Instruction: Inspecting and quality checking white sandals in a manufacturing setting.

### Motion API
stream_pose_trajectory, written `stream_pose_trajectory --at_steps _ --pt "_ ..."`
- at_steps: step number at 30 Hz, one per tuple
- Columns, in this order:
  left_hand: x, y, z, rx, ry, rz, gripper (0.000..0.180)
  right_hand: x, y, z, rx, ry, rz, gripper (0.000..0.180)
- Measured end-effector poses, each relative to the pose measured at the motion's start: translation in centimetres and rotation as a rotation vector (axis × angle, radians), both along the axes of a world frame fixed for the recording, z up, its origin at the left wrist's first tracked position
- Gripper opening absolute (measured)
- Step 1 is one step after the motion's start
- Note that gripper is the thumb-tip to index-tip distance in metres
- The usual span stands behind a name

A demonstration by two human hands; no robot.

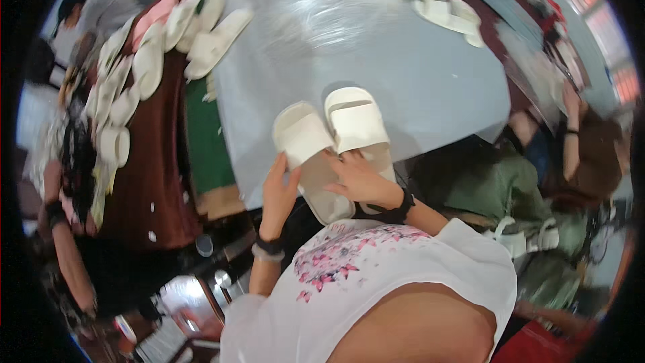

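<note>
Two cream slide slippers (302, 136) lie side by side in front of me, toes pointing away. The right slipper (358, 128) sits slightly farther off, and both heels reach toward the table's near edge. My left hand (278, 187) is closed on the outer edge of the left slipper, with the thumb on the inner side and fingertips by the strap. Spread fingers of my right hand (363, 178) rest where the slippers meet. Some of its fingertips are partly hidden at the right slipper's strap opening.
Under the slippers is a grey-blue table (430, 87) with a shiny, film-like patch. More cream slippers (215, 44) line a brown-covered surface (158, 175) at left; others (447, 17) lie at the far right edge. Green sacks (490, 175) stand at right. Other people work on both sides.
</note>
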State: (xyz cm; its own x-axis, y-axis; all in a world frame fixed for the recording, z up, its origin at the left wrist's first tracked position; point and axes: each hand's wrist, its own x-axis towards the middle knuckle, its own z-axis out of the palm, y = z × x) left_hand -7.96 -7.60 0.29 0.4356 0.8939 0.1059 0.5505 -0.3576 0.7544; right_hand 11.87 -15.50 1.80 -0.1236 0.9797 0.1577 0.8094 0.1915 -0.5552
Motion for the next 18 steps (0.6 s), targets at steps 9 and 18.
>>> stream_pose_trajectory --at_steps 9,18 --pt "-3.9 -0.5 6.4 -0.474 -0.369 -0.241 0.033 19.7 -2.7 0.3 -0.058 -0.160 -0.112 0.040" --pt "-11.3 -0.7 17.9 0.485 -0.510 -0.986 0.027 21.3 -12.8 18.0 0.478 0.312 -0.394 0.022"
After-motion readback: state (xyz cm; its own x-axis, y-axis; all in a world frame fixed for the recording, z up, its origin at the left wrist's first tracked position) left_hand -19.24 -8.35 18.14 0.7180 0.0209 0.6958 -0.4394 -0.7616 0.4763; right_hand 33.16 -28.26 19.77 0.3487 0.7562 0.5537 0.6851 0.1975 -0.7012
